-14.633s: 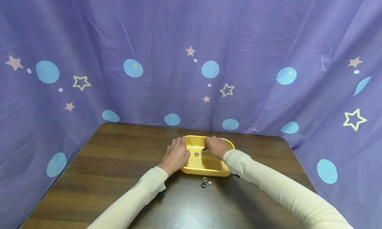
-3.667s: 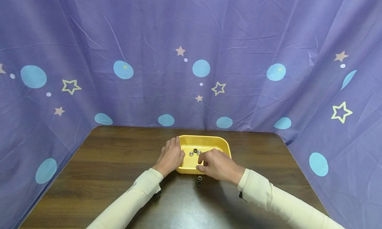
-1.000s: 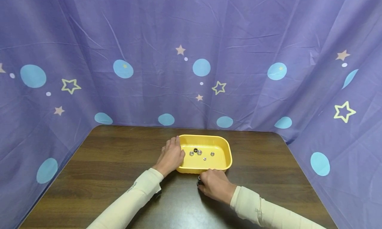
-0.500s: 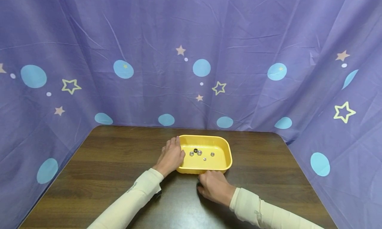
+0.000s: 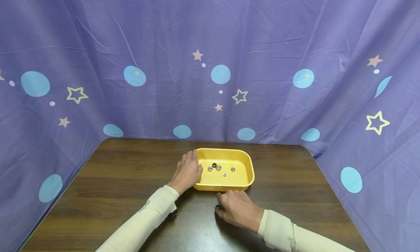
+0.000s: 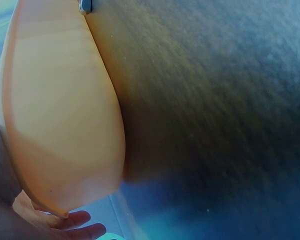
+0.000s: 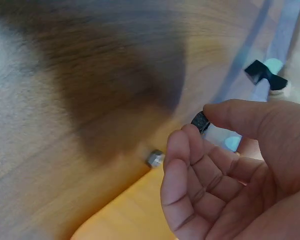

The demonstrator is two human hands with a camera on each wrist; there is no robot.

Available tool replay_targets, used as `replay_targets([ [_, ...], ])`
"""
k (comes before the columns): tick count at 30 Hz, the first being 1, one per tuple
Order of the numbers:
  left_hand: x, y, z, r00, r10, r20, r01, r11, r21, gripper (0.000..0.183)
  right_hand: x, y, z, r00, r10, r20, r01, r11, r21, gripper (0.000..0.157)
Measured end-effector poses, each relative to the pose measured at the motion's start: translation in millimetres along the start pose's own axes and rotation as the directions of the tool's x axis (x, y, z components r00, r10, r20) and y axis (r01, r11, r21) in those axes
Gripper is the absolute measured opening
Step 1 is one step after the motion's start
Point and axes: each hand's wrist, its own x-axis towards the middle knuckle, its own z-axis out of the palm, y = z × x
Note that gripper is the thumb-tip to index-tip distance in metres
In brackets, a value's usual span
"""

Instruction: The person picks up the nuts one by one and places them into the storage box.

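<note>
My left hand [image 5: 187,173] grips the left end of a yellow plastic tray [image 5: 241,175], its fingers curled over the rim; the left wrist view shows fingertips past the tray's edge [image 6: 65,100]. Inside the tray lie a black nut [image 5: 214,165] and several silver nuts [image 5: 218,167], one of them very small. In front of the tray, my right hand [image 5: 238,209] pinches another black nut [image 7: 201,122] between thumb and fingertips, just above the table. A silver nut [image 7: 155,159] lies on the table against the tray's front wall, partly covered by the right hand in the head view.
The dark wooden table [image 5: 131,193] reaches back to a purple curtain [image 5: 164,99] with stars and blue dots, which also hangs along both sides. Both forearms come in over the table's near side.
Since the first frame, more nuts have come into the tray and fewer lie before it. In the last second the right hand has pinched the black nut and drawn slightly back. The left hand stays.
</note>
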Motion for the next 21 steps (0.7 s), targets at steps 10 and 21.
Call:
replay_targets([
  [10,1.0,-0.3,0.6,1.000,-0.012,0.008,0.012,1.000,-0.001,0.069,-1,-1,-29.2,0.999,0.035,-0.025,-0.032,0.995,0.096,0.039],
  [21,1.6,0.4,1.8,0.999,0.013,-0.031,-0.012,1.000,0.015,0.067,1,5,-39.6,0.999,0.053,-0.014,-0.051,0.993,0.110,0.037],
])
